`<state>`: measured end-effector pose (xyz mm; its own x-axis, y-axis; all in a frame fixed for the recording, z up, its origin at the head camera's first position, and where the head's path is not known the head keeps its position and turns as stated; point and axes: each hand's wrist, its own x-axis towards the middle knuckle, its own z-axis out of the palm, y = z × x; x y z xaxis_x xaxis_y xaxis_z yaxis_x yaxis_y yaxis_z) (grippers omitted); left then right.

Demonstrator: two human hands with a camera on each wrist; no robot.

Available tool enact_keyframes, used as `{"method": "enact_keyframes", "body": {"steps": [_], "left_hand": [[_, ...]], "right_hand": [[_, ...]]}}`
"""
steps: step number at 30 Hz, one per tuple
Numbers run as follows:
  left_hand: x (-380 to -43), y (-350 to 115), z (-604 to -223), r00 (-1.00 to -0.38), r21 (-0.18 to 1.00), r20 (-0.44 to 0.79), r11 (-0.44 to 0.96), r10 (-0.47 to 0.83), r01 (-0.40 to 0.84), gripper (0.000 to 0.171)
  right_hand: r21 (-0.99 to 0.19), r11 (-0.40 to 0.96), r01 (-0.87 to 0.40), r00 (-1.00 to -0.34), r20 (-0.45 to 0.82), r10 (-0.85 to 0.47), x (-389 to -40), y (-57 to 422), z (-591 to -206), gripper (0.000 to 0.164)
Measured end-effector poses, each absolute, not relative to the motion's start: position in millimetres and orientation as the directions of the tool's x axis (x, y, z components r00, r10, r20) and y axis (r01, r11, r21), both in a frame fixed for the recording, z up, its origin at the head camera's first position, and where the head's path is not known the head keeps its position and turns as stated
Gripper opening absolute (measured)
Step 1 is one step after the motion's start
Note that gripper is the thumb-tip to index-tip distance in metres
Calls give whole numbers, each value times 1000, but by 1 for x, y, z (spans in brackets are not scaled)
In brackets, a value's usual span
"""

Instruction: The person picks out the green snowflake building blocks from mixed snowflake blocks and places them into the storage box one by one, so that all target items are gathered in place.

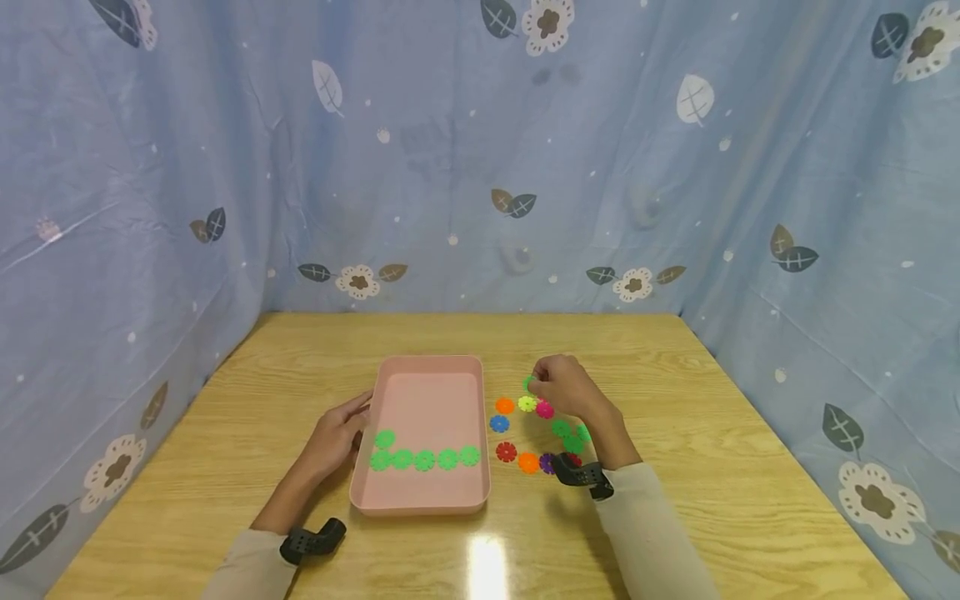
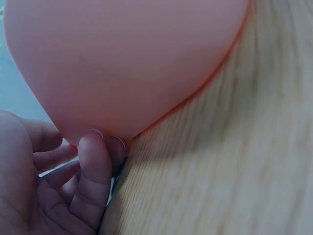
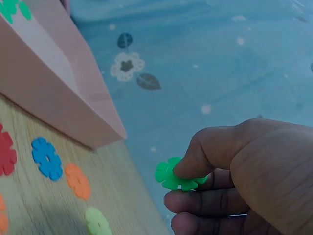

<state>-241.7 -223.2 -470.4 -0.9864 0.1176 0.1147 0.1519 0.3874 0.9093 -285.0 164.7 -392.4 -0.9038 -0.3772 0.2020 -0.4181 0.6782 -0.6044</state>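
Note:
My right hand (image 1: 564,385) pinches a green flower-shaped plastic disc (image 3: 167,172) between thumb and fingers. It is above the table, to the right of a shallow pink tray (image 1: 427,505). My left hand (image 1: 334,437) is at the tray's left side, its fingertips (image 2: 93,147) against the outer wall. Inside the tray, several green discs (image 1: 424,460) form a row across the near part, with one more green disc (image 1: 385,438) just beyond the row's left end.
Loose discs lie on the wooden table right of the tray: blue (image 1: 499,424), orange (image 1: 505,406), yellow (image 1: 527,404), pink (image 1: 545,409), red (image 1: 506,452), purple (image 1: 547,463) and green (image 1: 561,428). A patterned blue curtain (image 1: 465,167) surrounds the table's back and sides.

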Motion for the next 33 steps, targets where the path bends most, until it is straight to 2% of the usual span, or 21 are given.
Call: {"method": "enact_keyframes", "body": {"steps": [4, 9, 15, 27, 33], "left_hand": [[-241, -224, -469, -986, 913, 108, 379, 129, 149, 45], [-240, -226, -468, -985, 916, 108, 371, 133, 151, 46], [-240, -226, -470, -983, 916, 122, 367, 134, 164, 45], [-241, -225, -469, -985, 922, 113, 356, 133, 154, 45], [-241, -223, -469, -985, 935, 97, 327, 140, 138, 45]], "right_hand": [[-608, 656, -448, -888, 218, -405, -286, 155, -389, 23], [-612, 631, -476, -872, 239, -426, -288, 139, -387, 14], [-576, 625, -526, -846, 280, -454, -289, 120, -385, 9], [-608, 567, -556, -814, 260, -520, -287, 86, -385, 21], [-650, 552, -522, -817, 197, -541, -288, 71, -387, 17]]}}
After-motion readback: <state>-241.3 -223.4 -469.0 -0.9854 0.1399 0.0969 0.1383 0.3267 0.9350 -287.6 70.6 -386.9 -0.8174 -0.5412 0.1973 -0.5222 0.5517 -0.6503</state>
